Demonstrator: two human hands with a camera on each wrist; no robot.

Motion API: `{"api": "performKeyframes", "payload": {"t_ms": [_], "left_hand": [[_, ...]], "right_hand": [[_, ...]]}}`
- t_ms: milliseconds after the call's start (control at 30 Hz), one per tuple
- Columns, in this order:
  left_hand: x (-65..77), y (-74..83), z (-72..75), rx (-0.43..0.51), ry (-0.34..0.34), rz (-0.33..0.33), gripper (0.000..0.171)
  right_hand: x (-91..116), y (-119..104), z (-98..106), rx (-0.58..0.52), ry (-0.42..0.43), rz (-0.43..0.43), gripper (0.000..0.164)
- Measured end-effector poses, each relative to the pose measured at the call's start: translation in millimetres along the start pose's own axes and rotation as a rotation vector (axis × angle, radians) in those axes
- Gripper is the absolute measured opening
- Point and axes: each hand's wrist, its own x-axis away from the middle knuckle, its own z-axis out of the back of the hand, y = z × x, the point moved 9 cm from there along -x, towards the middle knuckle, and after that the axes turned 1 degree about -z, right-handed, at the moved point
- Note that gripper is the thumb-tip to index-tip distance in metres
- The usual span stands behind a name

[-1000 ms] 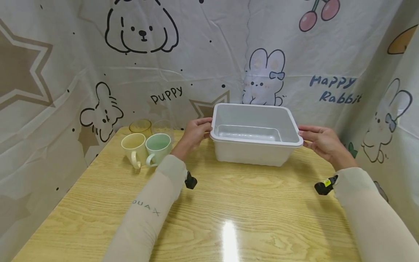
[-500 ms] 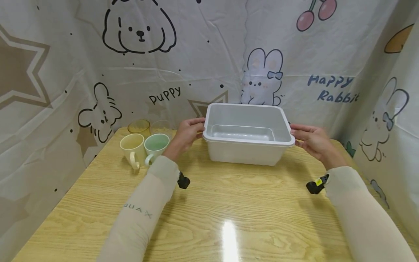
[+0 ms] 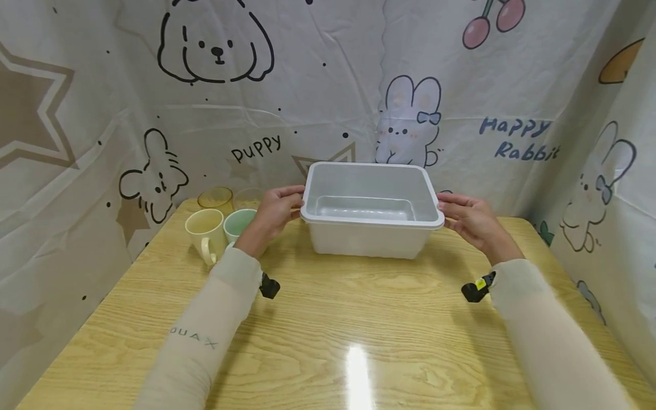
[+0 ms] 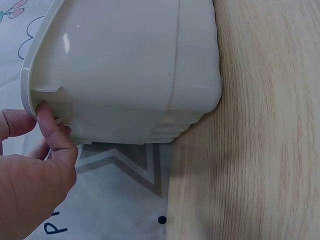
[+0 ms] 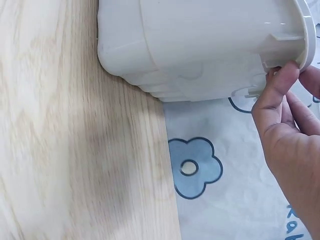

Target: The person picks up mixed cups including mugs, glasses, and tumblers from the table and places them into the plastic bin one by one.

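A white plastic bin (image 3: 366, 240) with a wide rim stands upright near the back of the wooden table, nothing inside it. My left hand (image 3: 271, 216) pinches the rim at its left end; in the left wrist view the thumb and fingers (image 4: 52, 132) close on the lip from both sides. At the opposite end my right hand (image 3: 474, 222) pinches the rim the same way, its fingers (image 5: 280, 87) tucked under the lip in the right wrist view. Left of my left hand are a yellow mug (image 3: 205, 230) and a green mug (image 3: 237, 223), the green one partly hidden by that hand.
Behind the mugs stand an amber glass (image 3: 215, 198) and a clear glass (image 3: 248, 198). A printed curtain (image 3: 328, 108) hangs close behind and beside the table (image 3: 389, 319).
Both hands have moved to the left with the bin, bringing it nearer the mugs. The left hand and wrist now cover more of the green mug. The other cups stay in place.
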Motion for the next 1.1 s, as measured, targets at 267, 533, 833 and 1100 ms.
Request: {"api": "performKeyframes", "payload": {"t_ms": [267,533,833,1100], "left_hand": [[5.8,4.3,14.4,-0.014,0.005,-0.003,0.043],[7.2,7.7,22.5,-0.008,0.006,-0.015,0.043],[9.8,6.1,27.9,-0.011,0.029,-0.001,0.044],[14.8,4.4,28.7,-0.025,0.046,0.011,0.042]], "right_hand": [[-5.7,3.4,-13.6,-0.018,0.010,0.007,0.044],[-10.8,5.7,-24.2,-0.059,-0.008,-0.002,0.048],[-12.6,5.3,-28.4,-0.038,-0.015,-0.032,0.052],[-10.9,6.4,-32.3,0.009,-0.045,-0.053,0.046]]}}
